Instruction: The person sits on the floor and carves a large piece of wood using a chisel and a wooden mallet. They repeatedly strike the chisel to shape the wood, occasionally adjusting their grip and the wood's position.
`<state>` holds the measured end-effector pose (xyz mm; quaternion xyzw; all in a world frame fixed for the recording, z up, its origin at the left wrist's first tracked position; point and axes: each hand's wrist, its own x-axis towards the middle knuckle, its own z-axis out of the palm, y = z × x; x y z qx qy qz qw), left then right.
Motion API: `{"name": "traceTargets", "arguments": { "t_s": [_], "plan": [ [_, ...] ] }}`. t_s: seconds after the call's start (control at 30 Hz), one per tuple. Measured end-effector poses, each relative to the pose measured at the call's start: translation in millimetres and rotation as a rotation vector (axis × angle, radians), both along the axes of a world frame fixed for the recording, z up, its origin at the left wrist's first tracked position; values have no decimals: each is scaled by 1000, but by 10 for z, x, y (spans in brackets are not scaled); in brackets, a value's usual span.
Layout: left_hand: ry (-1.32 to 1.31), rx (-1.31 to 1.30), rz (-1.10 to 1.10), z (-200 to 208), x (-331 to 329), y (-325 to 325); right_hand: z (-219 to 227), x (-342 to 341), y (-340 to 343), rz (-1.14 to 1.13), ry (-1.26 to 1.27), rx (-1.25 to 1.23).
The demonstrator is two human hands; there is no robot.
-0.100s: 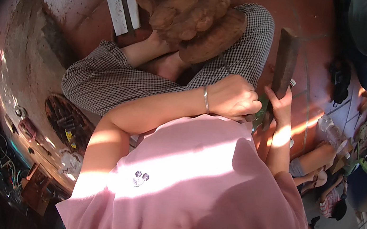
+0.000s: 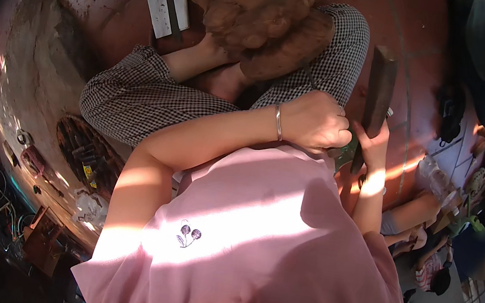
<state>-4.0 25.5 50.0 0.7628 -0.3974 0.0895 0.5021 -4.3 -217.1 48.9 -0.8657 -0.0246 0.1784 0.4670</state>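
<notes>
A brown wood carving (image 2: 257, 20) with rounded, knobbly forms rests by my crossed legs in checked trousers. My left hand (image 2: 318, 123), with a silver bangle at its wrist, is closed in a fist round a chisel (image 2: 309, 76). Its thin dark shaft points at the carving's lower edge, while most of the handle is hidden in the fist. To the right, my right hand (image 2: 374, 146) grips a long, blocky wooden mallet (image 2: 381, 88), held roughly upright beside my knee and apart from the chisel.
A white board with a dark strip (image 2: 168, 0) lies on the red tiled floor, left of the carving. A round tray of tools (image 2: 86, 155) is at my left, near a rough wooden slab (image 2: 43, 50). Other people (image 2: 416, 217) sit close on the right, by a clear plastic bag (image 2: 434, 174).
The mallet's top has dropped slightly and shifted right. My left fist sits a little higher and further right, still round the chisel. The whole view has also moved slightly.
</notes>
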Motion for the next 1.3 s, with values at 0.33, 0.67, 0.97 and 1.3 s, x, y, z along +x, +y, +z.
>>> {"name": "traceTargets", "arguments": {
  "t_s": [0.33,0.67,0.97,1.3],
  "plan": [
    [-76,10,127,-154,187,30,-21,2,-101,-44,87,-9],
    [50,201,-24,-113,272,106,-129,-106,-160,-30,-35,-125],
    [-10,219,-59,-170,246,169,-10,-187,-110,62,-721,-369],
    [-5,54,22,-257,329,366,-66,-137,-48,70,-843,-370]
  ]
}}
